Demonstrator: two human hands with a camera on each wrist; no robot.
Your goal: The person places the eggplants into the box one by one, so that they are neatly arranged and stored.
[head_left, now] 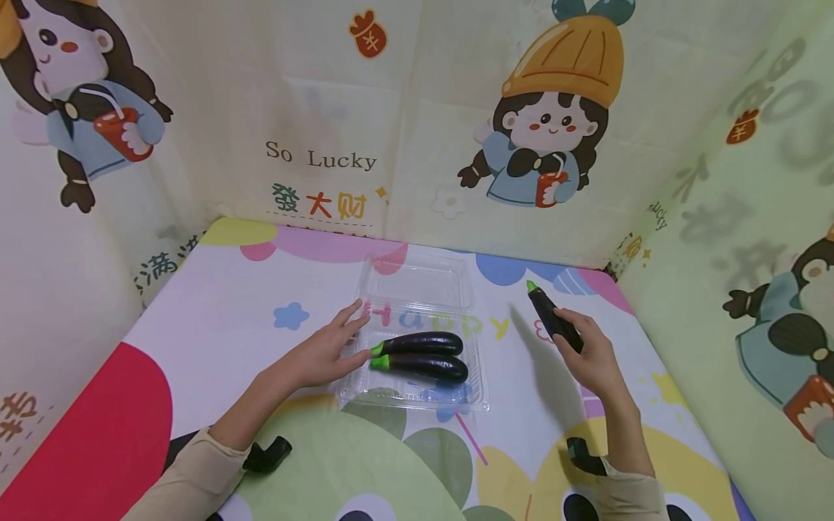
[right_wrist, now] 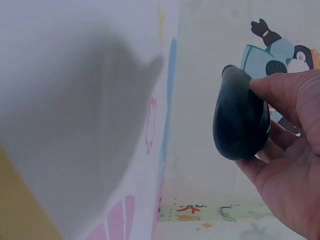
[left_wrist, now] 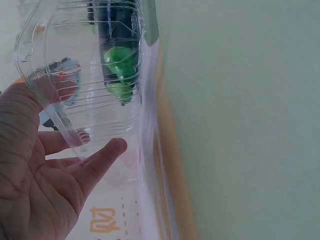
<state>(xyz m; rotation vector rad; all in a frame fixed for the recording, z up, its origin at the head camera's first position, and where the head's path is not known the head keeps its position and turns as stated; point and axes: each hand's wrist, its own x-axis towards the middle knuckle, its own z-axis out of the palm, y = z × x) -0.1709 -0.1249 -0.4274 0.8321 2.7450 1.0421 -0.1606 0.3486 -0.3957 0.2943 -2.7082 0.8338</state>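
Note:
My right hand [head_left: 591, 354] holds a dark purple eggplant [head_left: 550, 311] by its thick end, raised above the table with its green stem tilted up and away. In the right wrist view, thumb and fingers wrap the rounded end of this eggplant [right_wrist: 241, 117]. A clear plastic clamshell box [head_left: 417, 401] lies with its lid folded back at the table's middle. Inside its base two more eggplants [head_left: 423, 367] lie side by side, stems pointing left. My left hand [head_left: 326, 354] rests against the box's left edge, fingers spread and fairly straight; some show through the plastic in the left wrist view.
The transparent lid [head_left: 417, 282] lies flat behind the base. A printed cloth covers the table [head_left: 228, 318], and printed fabric walls [head_left: 417, 130] rise at the back and sides. Black straps [head_left: 267, 456] show at both wrists.

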